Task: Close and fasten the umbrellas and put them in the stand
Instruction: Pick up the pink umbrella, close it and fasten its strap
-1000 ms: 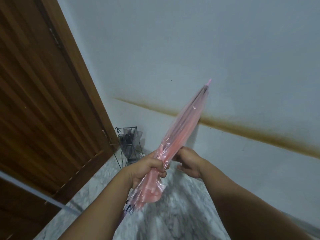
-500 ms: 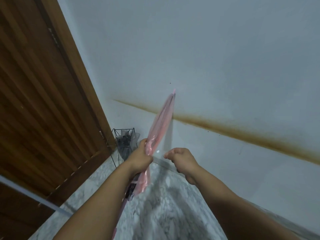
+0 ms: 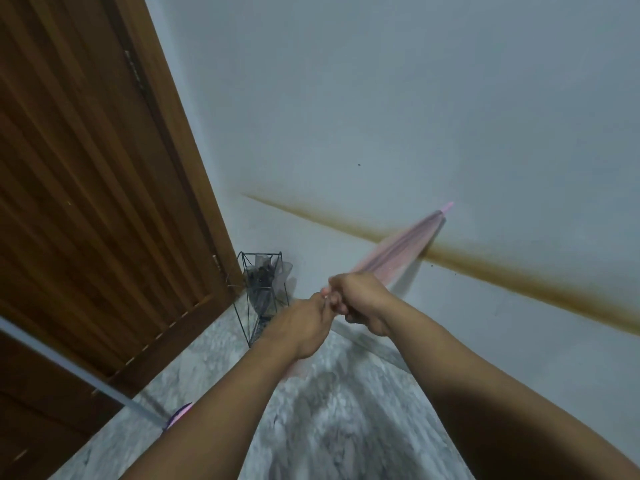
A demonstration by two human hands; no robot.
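Since your right hand (image 3: 363, 299) came back, both hands grip the umbrella (image 3: 401, 252), which now tips right of the stand (image 3: 265, 289). Your left hand (image 3: 304, 327) probably fastens the strap.

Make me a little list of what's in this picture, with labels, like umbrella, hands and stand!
umbrella: folded pink see-through plastic umbrella, tip pointing up and right, blurred
left hand: curled at the umbrella's lower part
right hand: curled around the umbrella
stand: black wire umbrella stand in the corner by the brown wooden door, something grey inside
floor: grey marbled floor
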